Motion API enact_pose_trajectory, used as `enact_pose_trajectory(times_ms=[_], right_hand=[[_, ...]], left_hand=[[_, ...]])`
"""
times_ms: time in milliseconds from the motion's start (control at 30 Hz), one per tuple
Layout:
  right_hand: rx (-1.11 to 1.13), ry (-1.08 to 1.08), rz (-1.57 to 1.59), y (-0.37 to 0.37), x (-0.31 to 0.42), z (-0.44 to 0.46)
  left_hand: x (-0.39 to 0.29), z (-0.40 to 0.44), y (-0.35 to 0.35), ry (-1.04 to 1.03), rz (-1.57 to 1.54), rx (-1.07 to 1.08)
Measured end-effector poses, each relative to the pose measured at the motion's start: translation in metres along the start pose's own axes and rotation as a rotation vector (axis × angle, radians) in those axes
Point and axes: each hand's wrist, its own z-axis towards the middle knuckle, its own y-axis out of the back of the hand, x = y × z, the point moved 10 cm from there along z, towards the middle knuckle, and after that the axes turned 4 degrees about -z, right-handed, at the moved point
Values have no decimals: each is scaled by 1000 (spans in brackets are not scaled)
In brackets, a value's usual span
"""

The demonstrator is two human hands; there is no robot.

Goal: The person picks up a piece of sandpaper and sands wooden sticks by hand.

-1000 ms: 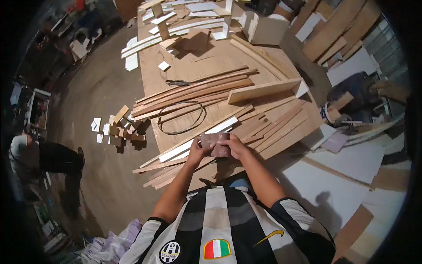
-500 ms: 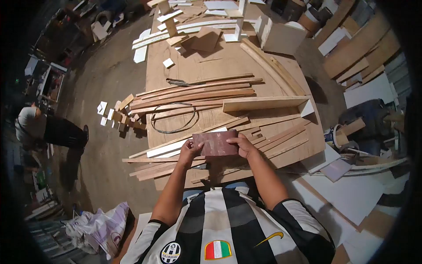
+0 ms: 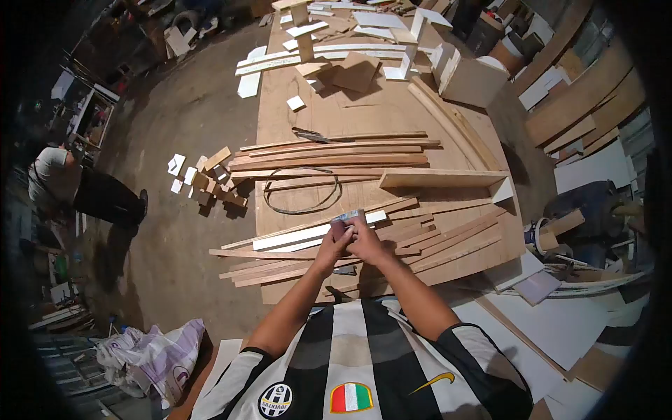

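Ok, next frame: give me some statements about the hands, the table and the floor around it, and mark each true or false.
1. The left hand and right hand are together at a folded reddish-brown sheet. True.
2. The thin dark loop hangs off the table's edge. False: the thin dark loop lies on the plywood-topped table.
3. Small wooden blocks lie on the floor, left of the table. True.
4. The small white square piece is on top of the brown square board. False: the small white square piece lies apart from the brown square board.
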Motion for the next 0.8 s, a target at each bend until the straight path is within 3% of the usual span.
enact_pose_trajectory(times_ms=[100, 133, 167, 233, 300, 367, 433, 500, 533, 633, 667, 700, 800], right_hand=[[35, 89, -195, -12, 33, -2], [-50, 248, -302, -10, 40, -1], [-47, 252, -313, -10, 40, 2], [-124, 37, -53, -7, 17, 0], [-185, 27, -59, 4, 10, 7], [-306, 109, -269, 13, 23, 5], [-295, 65, -308, 9, 33, -2], [-310, 254, -613, 2, 61, -3], [-289, 159, -510, 1, 50, -1], [-249, 161, -482, -10, 44, 2], [-252, 327, -510, -19, 46, 1], [-252, 328, -509, -19, 52, 0], [-80, -46, -367, -22, 27, 5]], left_hand=[[11, 5, 25, 18, -100, -92], [6, 6, 34, -48, -138, -121], [4, 10, 41, -56, -147, -118], [1, 0, 61, -53, -211, -201], [-5, -2, 69, -105, -232, -261], [-2, 3, 61, -83, -476, -144], [3, 2, 64, -69, -447, -201], [11, 12, 66, -30, -351, -180], [11, 13, 66, -48, -363, -173], [7, 13, 65, -31, -301, -205], [-1, 13, 63, -83, -299, -250], [0, 14, 64, -85, -298, -250], [6, 18, 65, -58, -271, -242]])
